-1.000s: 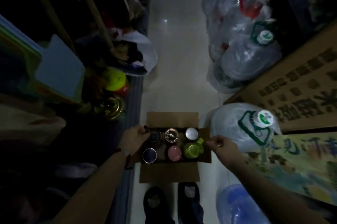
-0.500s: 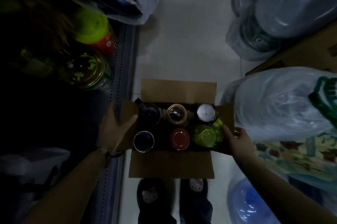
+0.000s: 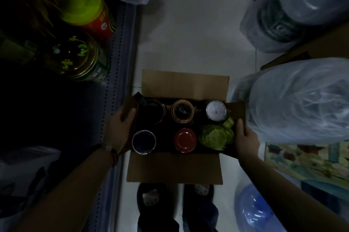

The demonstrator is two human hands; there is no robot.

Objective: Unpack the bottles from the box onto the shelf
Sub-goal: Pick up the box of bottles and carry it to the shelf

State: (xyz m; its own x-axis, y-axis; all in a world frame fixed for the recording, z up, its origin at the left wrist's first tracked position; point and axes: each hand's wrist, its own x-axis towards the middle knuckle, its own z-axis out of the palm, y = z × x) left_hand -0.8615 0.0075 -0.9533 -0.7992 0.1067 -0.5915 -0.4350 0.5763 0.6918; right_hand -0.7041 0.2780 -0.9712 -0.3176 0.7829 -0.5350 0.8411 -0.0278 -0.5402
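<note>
Open brown corrugated cardboard box [image 3: 181, 84] sits on the pale glossy floor [image 3: 198, 23], all 4 flaps folded outward, its long axis running left to right in the head view. Inside stand 6 bottles upright, tops facing the camera, in 2 rows of 3. Far row: dark bottle with a handle-like spout [image 3: 153, 110], brown-rimmed bottle [image 3: 182, 111], silver-capped bottle [image 3: 216, 112]. Near row: blue-black bottle with a metal rim [image 3: 144, 142], red-lidded bottle [image 3: 185, 140], translucent green-lidded bottle [image 3: 215, 136].

Left hand [image 3: 119, 129] grips the left side flap, thumb over its edge. Right hand [image 3: 245, 139] grips the right side flap the same way.

Grey perforated metal shelf edge [image 3: 113, 88] lies just left of the box; 2 round tins on it, yellow-lidded [image 3: 81, 3] and gold-rimmed [image 3: 75, 56]. Crinkled clear plastic bags [image 3: 302, 99] crowd the right side. Open floor lies beyond the far flap. Dark slippers [image 3: 151, 197] just below the near flap.
</note>
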